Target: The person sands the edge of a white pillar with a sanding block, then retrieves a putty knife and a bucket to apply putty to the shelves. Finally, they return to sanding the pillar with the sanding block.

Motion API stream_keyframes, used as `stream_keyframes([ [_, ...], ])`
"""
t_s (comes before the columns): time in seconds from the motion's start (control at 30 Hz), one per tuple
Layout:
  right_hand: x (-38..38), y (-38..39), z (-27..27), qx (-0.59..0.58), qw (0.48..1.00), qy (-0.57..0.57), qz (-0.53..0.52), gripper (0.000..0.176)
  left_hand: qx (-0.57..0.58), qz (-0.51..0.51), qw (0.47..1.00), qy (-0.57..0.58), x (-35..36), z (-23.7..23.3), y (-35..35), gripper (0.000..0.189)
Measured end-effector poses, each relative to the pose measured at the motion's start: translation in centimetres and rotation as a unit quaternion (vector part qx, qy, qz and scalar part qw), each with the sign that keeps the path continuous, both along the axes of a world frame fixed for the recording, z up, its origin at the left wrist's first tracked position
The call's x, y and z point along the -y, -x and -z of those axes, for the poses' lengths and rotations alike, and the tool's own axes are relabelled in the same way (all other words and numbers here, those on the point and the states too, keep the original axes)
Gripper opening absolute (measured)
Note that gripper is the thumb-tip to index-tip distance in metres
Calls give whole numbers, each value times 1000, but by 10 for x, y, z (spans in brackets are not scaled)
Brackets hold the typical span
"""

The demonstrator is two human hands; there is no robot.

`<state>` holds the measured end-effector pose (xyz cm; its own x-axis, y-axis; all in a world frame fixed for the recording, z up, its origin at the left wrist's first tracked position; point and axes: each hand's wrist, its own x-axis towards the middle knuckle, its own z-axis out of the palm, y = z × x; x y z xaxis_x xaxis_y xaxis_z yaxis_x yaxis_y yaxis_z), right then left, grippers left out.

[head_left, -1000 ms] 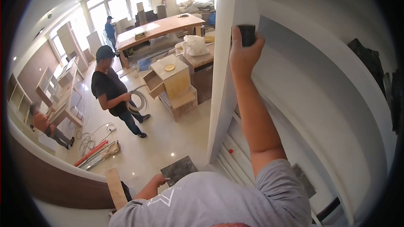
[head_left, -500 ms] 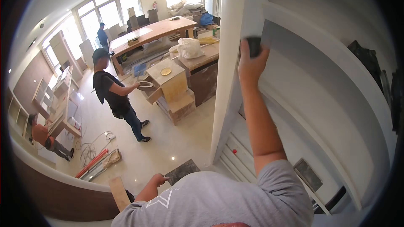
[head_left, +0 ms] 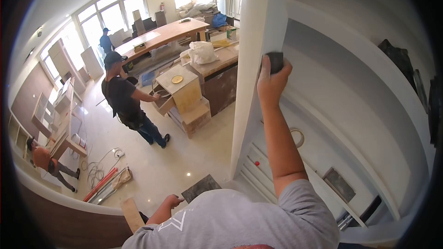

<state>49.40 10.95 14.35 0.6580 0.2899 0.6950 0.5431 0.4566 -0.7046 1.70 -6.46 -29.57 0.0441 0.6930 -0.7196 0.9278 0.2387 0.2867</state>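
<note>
A small dark block (head_left: 275,61) is gripped between the thumb and fingers of my right hand (head_left: 272,80), my arm raised. It is against the edge of the white upright panel (head_left: 251,64), beside the curved white shelf frame (head_left: 350,37). My left hand (head_left: 172,200) is low, near my grey shirt, with its fingers closed at the edge of a dark flat sheet (head_left: 201,189). My shirt hides part of the sheet.
A person in dark clothes (head_left: 127,97) stands by a wooden box unit (head_left: 182,83). Two other people are farther off, at the left and by the windows. A long worktable (head_left: 161,37), cables (head_left: 98,168) and red poles (head_left: 100,184) lie beyond.
My right hand has moved slightly down with the dark block. The nearby person has turned and leans over the box unit. A round ring has come into view beside my right forearm.
</note>
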Motion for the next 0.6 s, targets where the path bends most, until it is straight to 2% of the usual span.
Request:
stream_keyframes([
  [0.1,1,2,-24,-3,1000,-19,-13,62,-10,21,1000,6,0,-4,-4,74],
  [0.27,-7,-5,16,6,1000,-9,8,60,3,9,1000,2,-2,0,-5,78],
  [0.37,4,0,-35,0,1000,-6,-18,61,12,-24,1000,6,10,-19,-5,74],
  [0.47,1,3,-42,7,1000,-15,-25,61,-3,-21,999,25,12,-9,7,74],
  [0.53,0,7,-3,-2,1000,-10,-1,59,-14,-3,999,46,4,1,11,77],
  [0.6,-3,7,2,4,1000,-19,17,58,-13,10,1000,9,6,-2,8,76],
])
